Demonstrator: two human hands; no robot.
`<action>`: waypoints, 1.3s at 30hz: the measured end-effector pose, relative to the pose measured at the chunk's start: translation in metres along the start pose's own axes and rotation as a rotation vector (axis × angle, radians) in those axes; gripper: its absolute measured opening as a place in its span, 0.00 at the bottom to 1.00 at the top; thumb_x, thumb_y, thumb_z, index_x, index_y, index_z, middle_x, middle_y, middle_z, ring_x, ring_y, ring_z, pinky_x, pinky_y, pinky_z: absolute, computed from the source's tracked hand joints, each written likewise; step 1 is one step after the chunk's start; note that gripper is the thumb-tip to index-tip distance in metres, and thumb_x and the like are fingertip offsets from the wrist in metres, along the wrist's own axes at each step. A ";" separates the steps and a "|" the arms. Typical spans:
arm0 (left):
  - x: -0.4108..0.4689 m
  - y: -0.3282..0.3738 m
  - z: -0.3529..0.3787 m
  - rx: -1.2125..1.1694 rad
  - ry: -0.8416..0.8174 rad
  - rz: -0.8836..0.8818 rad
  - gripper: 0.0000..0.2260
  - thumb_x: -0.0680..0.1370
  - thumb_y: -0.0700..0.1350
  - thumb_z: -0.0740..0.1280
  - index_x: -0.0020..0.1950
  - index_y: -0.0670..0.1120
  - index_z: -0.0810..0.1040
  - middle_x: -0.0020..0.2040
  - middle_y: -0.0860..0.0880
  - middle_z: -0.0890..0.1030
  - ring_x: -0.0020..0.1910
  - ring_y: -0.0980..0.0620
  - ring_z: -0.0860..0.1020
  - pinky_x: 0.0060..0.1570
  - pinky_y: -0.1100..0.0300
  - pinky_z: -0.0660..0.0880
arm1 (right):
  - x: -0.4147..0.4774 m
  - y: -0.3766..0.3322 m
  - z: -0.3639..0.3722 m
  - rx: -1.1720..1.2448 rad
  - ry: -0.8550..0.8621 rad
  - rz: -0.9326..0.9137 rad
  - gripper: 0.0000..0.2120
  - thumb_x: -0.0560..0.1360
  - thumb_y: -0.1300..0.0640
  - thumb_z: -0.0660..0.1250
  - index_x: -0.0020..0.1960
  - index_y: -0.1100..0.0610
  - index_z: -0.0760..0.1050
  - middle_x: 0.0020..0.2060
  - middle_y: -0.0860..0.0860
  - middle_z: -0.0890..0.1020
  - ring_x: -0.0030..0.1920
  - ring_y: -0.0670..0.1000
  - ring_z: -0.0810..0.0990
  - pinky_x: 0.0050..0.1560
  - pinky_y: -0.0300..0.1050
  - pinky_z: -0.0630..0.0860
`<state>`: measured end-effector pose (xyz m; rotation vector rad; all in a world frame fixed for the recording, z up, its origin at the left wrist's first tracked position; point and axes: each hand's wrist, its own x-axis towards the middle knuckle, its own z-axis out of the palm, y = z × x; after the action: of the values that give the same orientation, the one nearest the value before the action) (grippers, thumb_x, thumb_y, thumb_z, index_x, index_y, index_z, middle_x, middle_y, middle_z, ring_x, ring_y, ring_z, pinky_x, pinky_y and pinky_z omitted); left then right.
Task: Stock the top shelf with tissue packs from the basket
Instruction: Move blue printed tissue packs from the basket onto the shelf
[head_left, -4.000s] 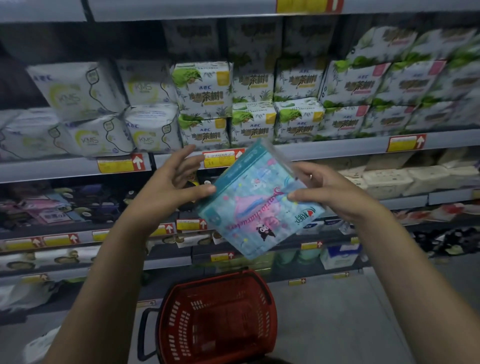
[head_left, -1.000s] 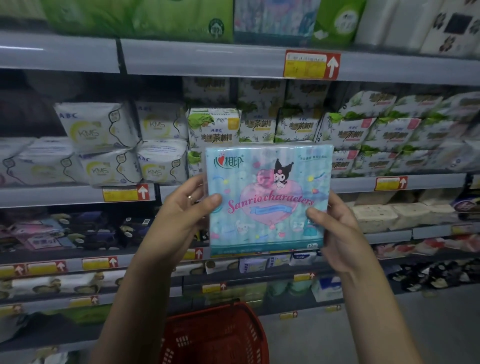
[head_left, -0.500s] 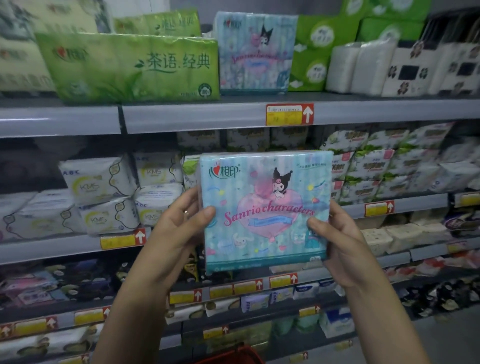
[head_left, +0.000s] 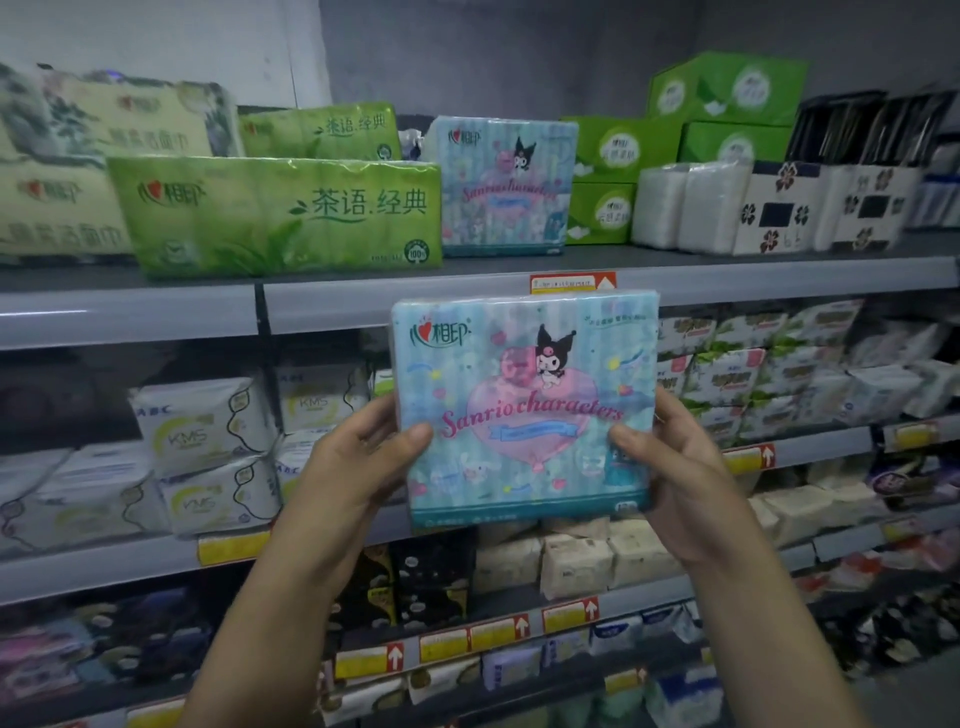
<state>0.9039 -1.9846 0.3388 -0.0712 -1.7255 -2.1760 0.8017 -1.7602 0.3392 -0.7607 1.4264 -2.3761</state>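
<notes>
A: Now, pack position?

B: Tissue pack (head_left: 524, 410) upright, print facing the camera. It is held in the air just in front of the top shelf (head_left: 727, 291), with its upper edge about level with the front rail. Not yet on the shelf.

A: Grip?

B: Left hand (head_left: 358, 462) and right hand (head_left: 675, 467) clamp it from opposite sides. Thumbs lie across the front face; fingers (head_left: 379, 415) curl round behind (mostly hidden). The two-sided hold likely keeps the soft pack square and the label forward.

A: Destination?

B: Probably by the matching pack (head_left: 506, 187), which stands upright on the top shelf between the long green pack (head_left: 280, 213) and the green boxes (head_left: 605, 176). A bare strip of shelf lies in front of it.

A: Basket?

B: Out of view.
</notes>
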 end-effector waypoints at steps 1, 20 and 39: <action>0.002 0.002 0.000 -0.001 0.001 0.006 0.30 0.53 0.62 0.81 0.53 0.55 0.84 0.57 0.48 0.83 0.54 0.48 0.83 0.43 0.58 0.81 | 0.001 -0.001 0.002 0.002 -0.002 -0.010 0.42 0.49 0.50 0.84 0.60 0.54 0.74 0.49 0.53 0.85 0.49 0.54 0.84 0.40 0.47 0.81; 0.074 0.017 0.038 -0.004 0.086 0.173 0.36 0.53 0.61 0.81 0.58 0.50 0.82 0.57 0.48 0.83 0.55 0.48 0.82 0.45 0.59 0.80 | 0.076 -0.037 -0.026 0.032 -0.111 -0.147 0.19 0.67 0.66 0.62 0.56 0.56 0.74 0.44 0.51 0.85 0.43 0.50 0.85 0.38 0.44 0.81; 0.127 0.046 0.072 0.039 0.127 0.281 0.39 0.51 0.59 0.82 0.59 0.47 0.80 0.55 0.47 0.84 0.54 0.48 0.83 0.43 0.60 0.81 | 0.149 -0.068 -0.058 0.079 -0.243 -0.168 0.33 0.55 0.53 0.82 0.58 0.54 0.77 0.51 0.53 0.84 0.51 0.55 0.84 0.42 0.48 0.81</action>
<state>0.7861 -1.9561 0.4333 -0.1526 -1.5819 -1.9019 0.6486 -1.7557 0.4212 -1.1439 1.2062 -2.3455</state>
